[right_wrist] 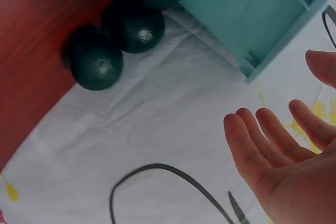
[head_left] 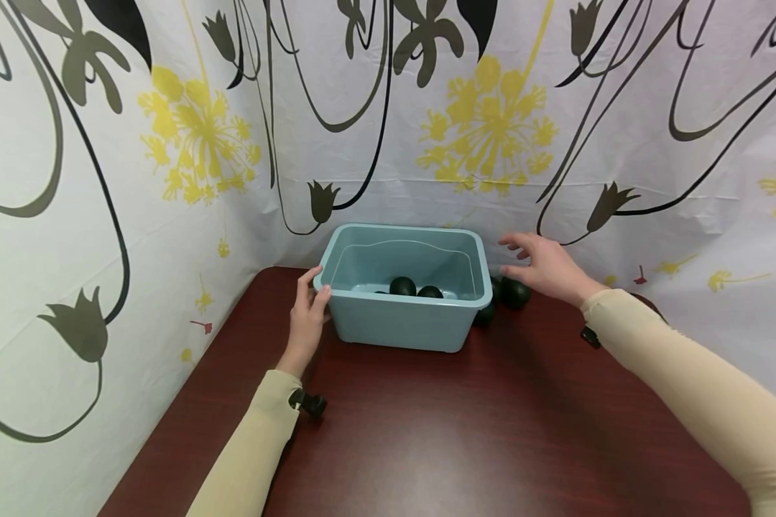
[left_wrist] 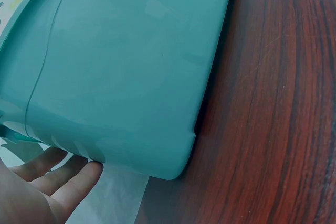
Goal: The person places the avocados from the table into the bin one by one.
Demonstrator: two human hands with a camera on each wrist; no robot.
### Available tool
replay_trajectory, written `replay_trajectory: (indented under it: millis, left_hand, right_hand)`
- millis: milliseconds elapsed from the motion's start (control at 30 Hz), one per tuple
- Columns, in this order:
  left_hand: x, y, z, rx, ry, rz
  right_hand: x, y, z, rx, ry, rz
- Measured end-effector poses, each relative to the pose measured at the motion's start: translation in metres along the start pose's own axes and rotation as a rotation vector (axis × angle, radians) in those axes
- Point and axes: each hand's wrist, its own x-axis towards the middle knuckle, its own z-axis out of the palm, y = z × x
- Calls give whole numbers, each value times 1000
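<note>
A blue-green plastic bin stands upright on the table, with dark green round things lying inside. My left hand holds the bin at its near left corner, thumb at the front rim and fingers along the end. From the left wrist, fingertips touch the bin's outer wall; the thumb is hidden there. My right hand hovers beyond the bin's right end, fingers spread and slightly bent, holding nothing. Below and beside it, several more glossy dark green round things rest on the table against the bin's right side.
The dark red-brown wooden table stretches from the bin toward me. A white patterned cloth hangs behind and to the left of the table, close behind the bin. Dark devices are strapped to both wrists.
</note>
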Motion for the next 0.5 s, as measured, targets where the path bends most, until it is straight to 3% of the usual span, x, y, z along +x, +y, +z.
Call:
replay_trajectory:
  millis: [500]
  left_hand:
    - [0, 2, -2, 1, 1, -4]
  right_hand:
    - [1, 29, 51, 39, -78, 41]
